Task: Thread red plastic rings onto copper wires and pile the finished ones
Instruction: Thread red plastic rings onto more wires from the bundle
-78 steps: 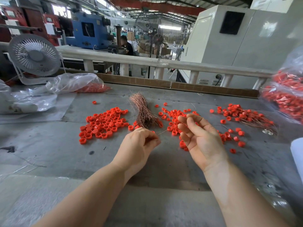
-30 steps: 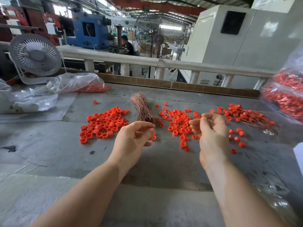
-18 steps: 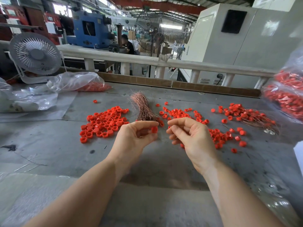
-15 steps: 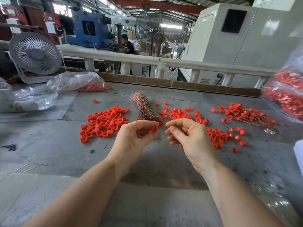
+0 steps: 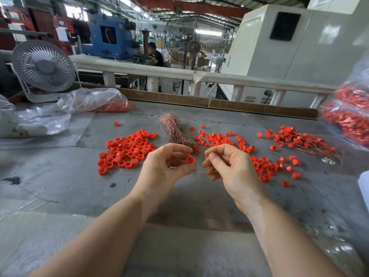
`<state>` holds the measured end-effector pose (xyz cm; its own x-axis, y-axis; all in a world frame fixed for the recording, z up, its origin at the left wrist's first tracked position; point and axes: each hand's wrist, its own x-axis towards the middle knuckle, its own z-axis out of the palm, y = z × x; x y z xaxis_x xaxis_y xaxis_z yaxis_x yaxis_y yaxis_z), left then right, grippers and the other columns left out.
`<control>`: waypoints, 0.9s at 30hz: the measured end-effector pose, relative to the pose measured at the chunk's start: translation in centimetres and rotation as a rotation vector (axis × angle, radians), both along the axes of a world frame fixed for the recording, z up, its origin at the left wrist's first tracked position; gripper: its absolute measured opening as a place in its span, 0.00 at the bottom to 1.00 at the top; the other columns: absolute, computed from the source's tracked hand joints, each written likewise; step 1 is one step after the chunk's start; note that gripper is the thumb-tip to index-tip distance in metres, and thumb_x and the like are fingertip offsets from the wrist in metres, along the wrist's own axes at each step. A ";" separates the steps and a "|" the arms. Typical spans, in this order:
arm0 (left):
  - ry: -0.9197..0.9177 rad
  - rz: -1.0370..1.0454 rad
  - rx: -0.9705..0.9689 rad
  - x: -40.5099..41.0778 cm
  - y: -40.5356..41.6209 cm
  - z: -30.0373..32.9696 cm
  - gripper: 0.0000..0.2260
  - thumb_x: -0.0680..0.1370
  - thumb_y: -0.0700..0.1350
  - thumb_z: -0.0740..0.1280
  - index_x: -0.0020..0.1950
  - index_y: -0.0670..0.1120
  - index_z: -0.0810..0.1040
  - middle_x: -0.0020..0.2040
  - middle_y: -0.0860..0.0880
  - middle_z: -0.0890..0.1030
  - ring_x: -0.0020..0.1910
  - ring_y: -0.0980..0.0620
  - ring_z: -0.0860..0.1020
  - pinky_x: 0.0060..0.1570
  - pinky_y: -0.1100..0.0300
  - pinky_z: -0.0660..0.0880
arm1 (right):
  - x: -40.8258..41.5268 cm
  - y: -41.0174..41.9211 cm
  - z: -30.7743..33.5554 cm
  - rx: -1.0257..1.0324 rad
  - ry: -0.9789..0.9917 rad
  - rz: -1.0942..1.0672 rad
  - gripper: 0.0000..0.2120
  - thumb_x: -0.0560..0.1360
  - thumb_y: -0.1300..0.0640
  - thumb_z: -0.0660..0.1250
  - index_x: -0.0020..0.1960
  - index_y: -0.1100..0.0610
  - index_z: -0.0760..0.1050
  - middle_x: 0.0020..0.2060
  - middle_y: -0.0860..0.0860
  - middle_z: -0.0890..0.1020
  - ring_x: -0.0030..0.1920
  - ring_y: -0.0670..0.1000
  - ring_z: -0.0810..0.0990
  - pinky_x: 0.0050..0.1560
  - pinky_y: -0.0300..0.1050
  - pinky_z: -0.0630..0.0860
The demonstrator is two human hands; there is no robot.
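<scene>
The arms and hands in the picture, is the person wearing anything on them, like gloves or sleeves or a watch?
No. Both forearms are bare right down to the bottom edge of the picture, with no sleeves showing. The left hand and the right hand have no gloves. No watch, bracelet or finger ring shows on either one. The nails that show look short and plain.

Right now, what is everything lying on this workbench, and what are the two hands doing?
Loose red plastic rings: many, red, heap left of centre; another scatter to the right.
Bundle of bare copper wires: one, copper, centre back.
Pile of finished ringed wires: one, red and copper, right back.
Clear plastic bags of red rings: at least two, right edge and left back.
White desk fan: one, left back.
Grey workbench: one.
Left hand: pinches one red ring.
Right hand: pinches a thin wire.
</scene>
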<state>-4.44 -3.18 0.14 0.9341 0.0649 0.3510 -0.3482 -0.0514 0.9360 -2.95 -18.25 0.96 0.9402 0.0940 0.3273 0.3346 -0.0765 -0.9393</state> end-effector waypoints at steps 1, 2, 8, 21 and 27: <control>0.000 0.000 0.001 0.0 0.0 0.0 0.16 0.66 0.28 0.73 0.44 0.48 0.79 0.35 0.54 0.83 0.36 0.58 0.80 0.41 0.68 0.77 | 0.0 0.0 0.0 -0.004 0.002 -0.001 0.11 0.77 0.68 0.60 0.42 0.56 0.76 0.28 0.48 0.80 0.27 0.44 0.75 0.28 0.35 0.72; 0.001 0.001 0.001 0.0 0.0 0.1 0.16 0.66 0.28 0.73 0.44 0.48 0.79 0.35 0.54 0.83 0.36 0.58 0.80 0.41 0.68 0.76 | 0.0 -0.1 -0.1 -0.007 0.004 -0.003 0.11 0.78 0.68 0.60 0.42 0.56 0.76 0.28 0.48 0.80 0.27 0.44 0.75 0.27 0.35 0.71; 0.031 0.010 0.014 -0.3 0.0 0.1 0.17 0.67 0.30 0.73 0.41 0.54 0.82 0.36 0.54 0.84 0.36 0.56 0.79 0.43 0.68 0.77 | 0.0 -0.2 -0.2 -0.027 0.013 -0.010 0.11 0.78 0.67 0.60 0.42 0.55 0.76 0.28 0.48 0.80 0.27 0.43 0.75 0.27 0.34 0.71; 0.032 0.008 0.098 -0.5 -0.3 0.3 0.14 0.67 0.31 0.74 0.41 0.50 0.81 0.37 0.49 0.83 0.34 0.55 0.79 0.40 0.65 0.78 | -0.6 0.0 0.1 -0.065 0.041 0.092 0.11 0.77 0.68 0.62 0.41 0.55 0.77 0.28 0.49 0.81 0.29 0.46 0.78 0.29 0.36 0.73; 0.067 -0.053 0.020 -0.6 -0.2 0.4 0.14 0.68 0.31 0.73 0.46 0.49 0.83 0.42 0.47 0.85 0.42 0.56 0.82 0.48 0.67 0.77 | -0.5 0.1 0.0 -0.049 0.048 0.066 0.09 0.76 0.67 0.63 0.41 0.57 0.77 0.27 0.50 0.81 0.28 0.47 0.77 0.28 0.36 0.73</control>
